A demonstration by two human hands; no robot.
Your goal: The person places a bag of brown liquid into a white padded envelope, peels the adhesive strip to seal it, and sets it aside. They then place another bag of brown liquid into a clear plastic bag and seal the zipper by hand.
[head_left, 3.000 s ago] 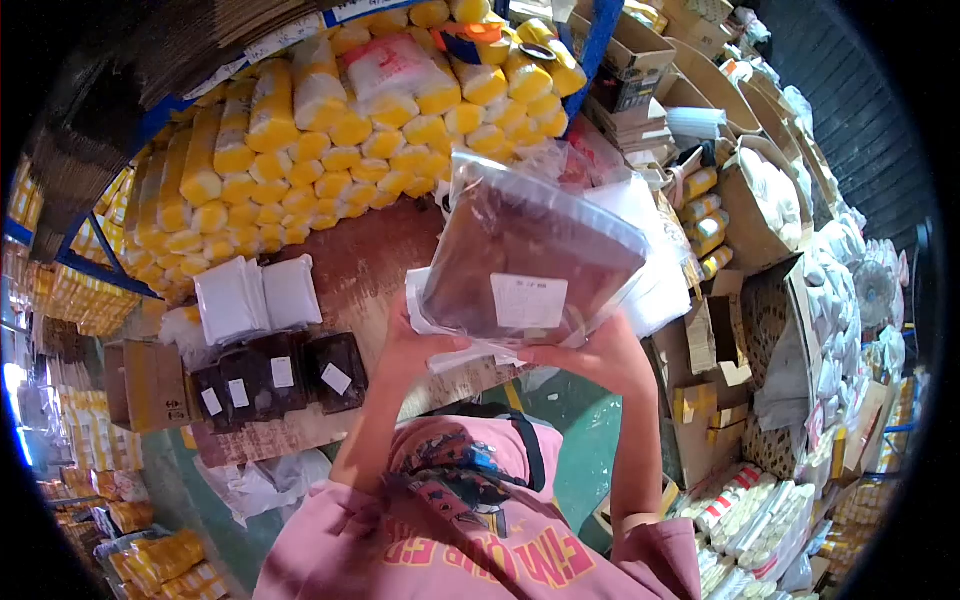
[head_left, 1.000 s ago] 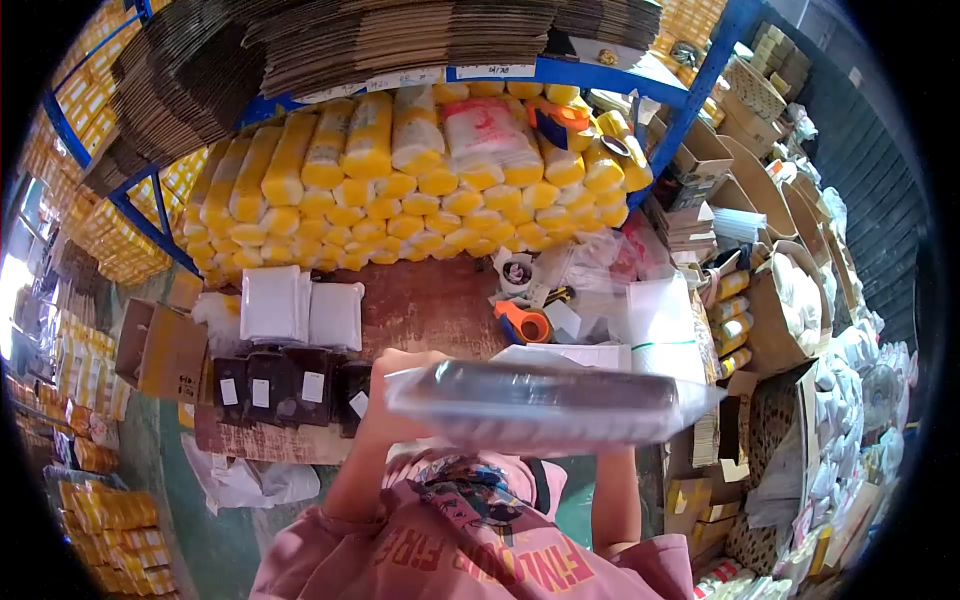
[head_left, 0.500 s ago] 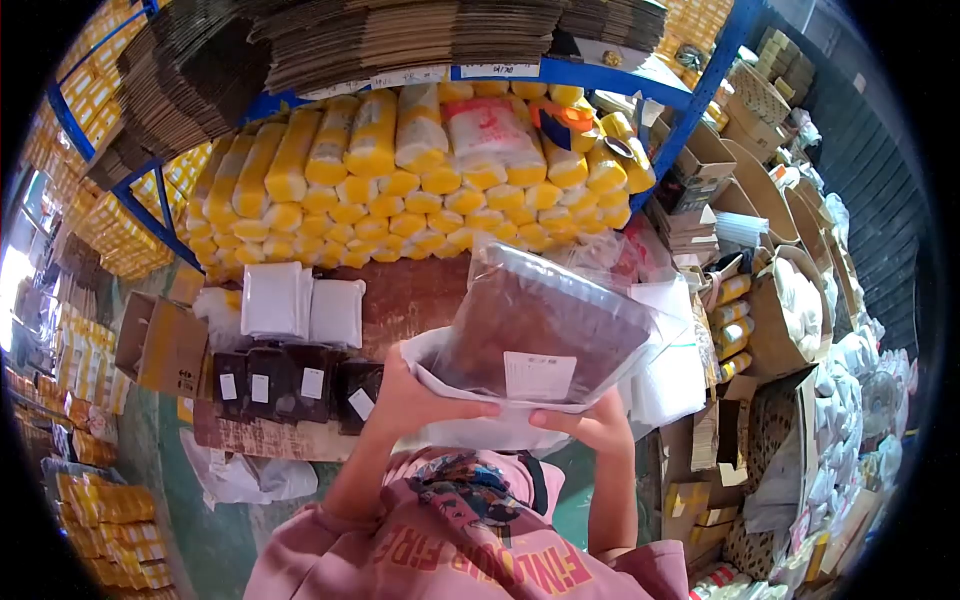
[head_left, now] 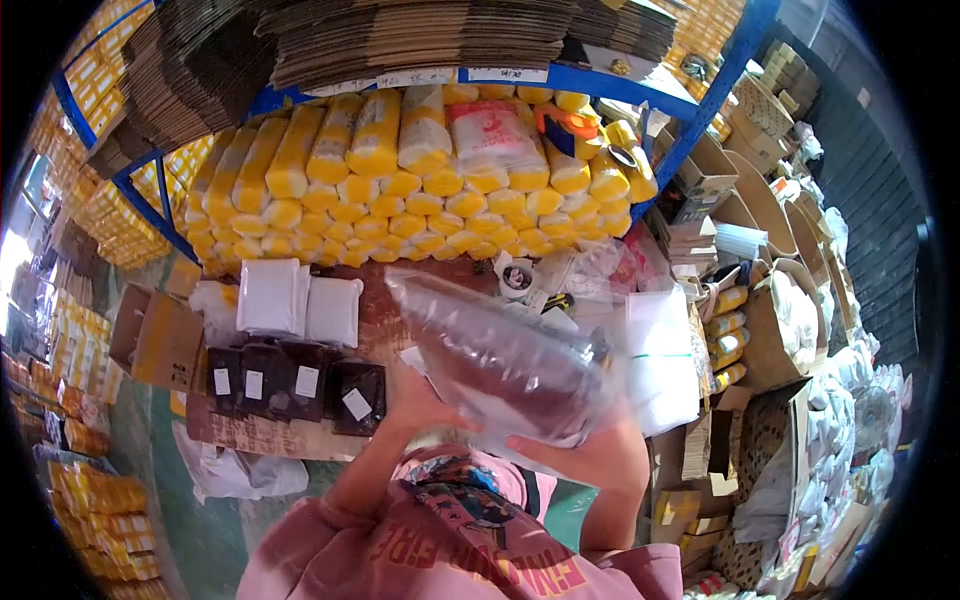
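Looking down through the head camera, I see a clear bag stuffed with a flat, dark brown mass. Its plastic is glossy and wrinkled, with glare along the top. It sits tilted, its long side running from upper left down to lower right, held in the air over the near edge of the counter and just in front of the chest. The left hand grips the lower left end, most of its fingers hidden behind the plastic. The right hand is cupped under the lower right corner, fingers closed on the edge.

The counter is worn reddish-brown wood. On its left lie dark packets in a row, and just behind them white packets. A tape roll stands behind the bag, and a pile of white sheets lies to its right. Yellow rolls are stacked high at the back under a blue rack loaded with flattened cardboard. Open cartons crowd the right side, and the floor is green.

Each dark packet carries a white label, too small for me to read. The pink sweatshirt shows orange lettering, of which I make out "FIRE".
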